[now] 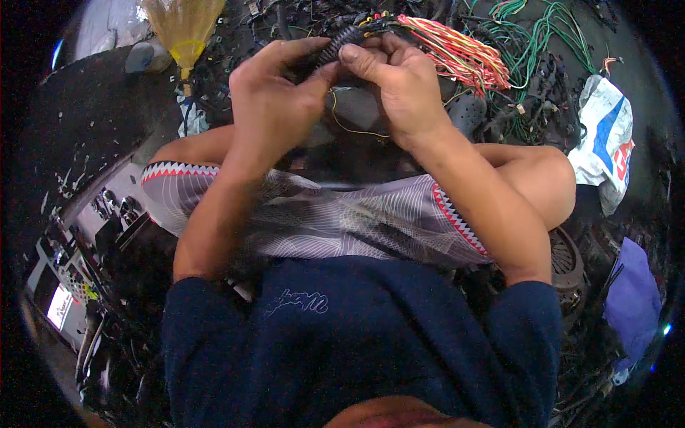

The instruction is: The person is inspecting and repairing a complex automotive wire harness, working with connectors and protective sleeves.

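Both hands are raised in front of my lap on a black ribbed tube [338, 47], which looks like corrugated wire conduit. My left hand [280, 89] is closed on its near end, thumb and fingers pinched, slightly blurred. Around its far end curl the fingers of my right hand [399, 82], the thumb pressing on top. Just past the right hand, a bundle of red and pale wires [460, 57] fans out to the right, with small coloured ends at its left tip. Whether this bundle joins the tube is hidden by the fingers.
Green wires [556, 28] lie tangled at the far right. A yellow broom [182, 36] stands at the far left. Beside my right knee is a white and blue plastic bag [603, 135], with a purple cloth-like piece [633, 303] nearer. Dark scraps litter the ground.
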`<state>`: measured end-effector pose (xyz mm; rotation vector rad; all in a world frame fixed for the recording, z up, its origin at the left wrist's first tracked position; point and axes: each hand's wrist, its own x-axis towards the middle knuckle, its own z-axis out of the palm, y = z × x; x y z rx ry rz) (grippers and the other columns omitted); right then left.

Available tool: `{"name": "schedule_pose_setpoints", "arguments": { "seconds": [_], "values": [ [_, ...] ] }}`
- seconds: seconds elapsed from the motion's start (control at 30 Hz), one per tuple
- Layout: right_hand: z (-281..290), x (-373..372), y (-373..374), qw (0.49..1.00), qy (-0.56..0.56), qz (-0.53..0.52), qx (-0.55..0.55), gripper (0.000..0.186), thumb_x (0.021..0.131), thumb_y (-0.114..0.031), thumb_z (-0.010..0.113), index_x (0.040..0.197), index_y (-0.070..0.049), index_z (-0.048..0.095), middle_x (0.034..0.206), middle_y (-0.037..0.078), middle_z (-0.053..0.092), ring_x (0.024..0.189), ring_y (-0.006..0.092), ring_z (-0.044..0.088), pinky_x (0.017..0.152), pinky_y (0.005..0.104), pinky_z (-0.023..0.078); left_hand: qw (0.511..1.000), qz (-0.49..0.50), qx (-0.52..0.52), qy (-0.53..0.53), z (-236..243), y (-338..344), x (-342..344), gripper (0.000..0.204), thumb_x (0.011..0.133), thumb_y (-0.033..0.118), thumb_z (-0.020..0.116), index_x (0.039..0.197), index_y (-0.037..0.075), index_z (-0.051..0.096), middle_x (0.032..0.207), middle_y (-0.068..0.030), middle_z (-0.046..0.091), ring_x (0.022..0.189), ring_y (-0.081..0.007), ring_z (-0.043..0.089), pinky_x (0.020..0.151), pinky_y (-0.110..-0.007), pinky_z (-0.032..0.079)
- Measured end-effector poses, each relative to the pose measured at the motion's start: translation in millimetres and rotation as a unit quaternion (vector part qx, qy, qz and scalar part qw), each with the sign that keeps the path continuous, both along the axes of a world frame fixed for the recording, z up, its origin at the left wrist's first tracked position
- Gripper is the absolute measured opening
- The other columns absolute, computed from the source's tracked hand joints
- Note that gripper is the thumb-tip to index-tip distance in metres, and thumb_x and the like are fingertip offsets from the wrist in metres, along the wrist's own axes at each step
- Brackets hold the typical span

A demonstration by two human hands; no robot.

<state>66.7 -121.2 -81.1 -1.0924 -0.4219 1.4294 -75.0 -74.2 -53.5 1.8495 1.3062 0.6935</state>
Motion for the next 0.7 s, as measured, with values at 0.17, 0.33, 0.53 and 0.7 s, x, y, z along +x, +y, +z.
{"name": "schedule_pose_setpoints", "arguments": {
  "seconds": [0.17, 0.33, 0.53, 0.7],
  "values": [
    [5, -1, 4, 0.996, -0.082, -0.004, -0.031, 0.020, 0.078, -0.014, 0.073, 0.088, 0.003, 0.067, 0.080, 0.007, 0.069, 0.070, 0.0112, 0.062, 0.067, 0.0252, 0.049, 0.982, -0.063, -0.144, -0.107, 2, 7, -7, 0.024, 0.081, 0.013, 0.072, 0.097, -0.005, 0.068, 0.080, -0.0082, 0.070, 0.071, -0.0077, 0.061, 0.063, -0.022, 0.050],
    [-2, -1, 5, 0.996, -0.088, -0.004, -0.031, 0.019, 0.077, -0.015, 0.075, 0.084, 0.002, 0.067, 0.076, 0.005, 0.067, 0.066, 0.0095, 0.060, 0.064, 0.0234, 0.048, 0.961, -0.006, -0.195, -0.198, -2, 2, -4, 0.021, 0.084, 0.014, 0.068, 0.094, -0.005, 0.068, 0.075, -0.0062, 0.069, 0.066, -0.0075, 0.059, 0.062, -0.022, 0.049],
    [-15, 0, 6, 0.997, -0.075, 0.001, 0.001, 0.021, 0.076, -0.015, 0.076, 0.083, 0.001, 0.064, 0.076, 0.004, 0.066, 0.065, 0.0099, 0.059, 0.063, 0.0230, 0.048, 0.970, 0.042, -0.190, -0.143, -5, 5, -4, 0.023, 0.086, 0.016, 0.064, 0.086, -0.006, 0.068, 0.066, -0.0039, 0.065, 0.060, -0.0061, 0.053, 0.054, -0.023, 0.043],
    [-2, 5, 8, 0.998, 0.050, 0.036, -0.022, 0.015, 0.079, -0.013, 0.073, 0.081, -0.002, 0.062, 0.075, 0.005, 0.064, 0.067, 0.0127, 0.059, 0.064, 0.0256, 0.048, 0.963, 0.021, -0.241, -0.123, -3, 12, -8, 0.028, 0.085, 0.024, 0.066, 0.089, -0.003, 0.069, 0.069, -0.0034, 0.065, 0.062, -0.0082, 0.056, 0.058, -0.023, 0.046]
  ]
}}
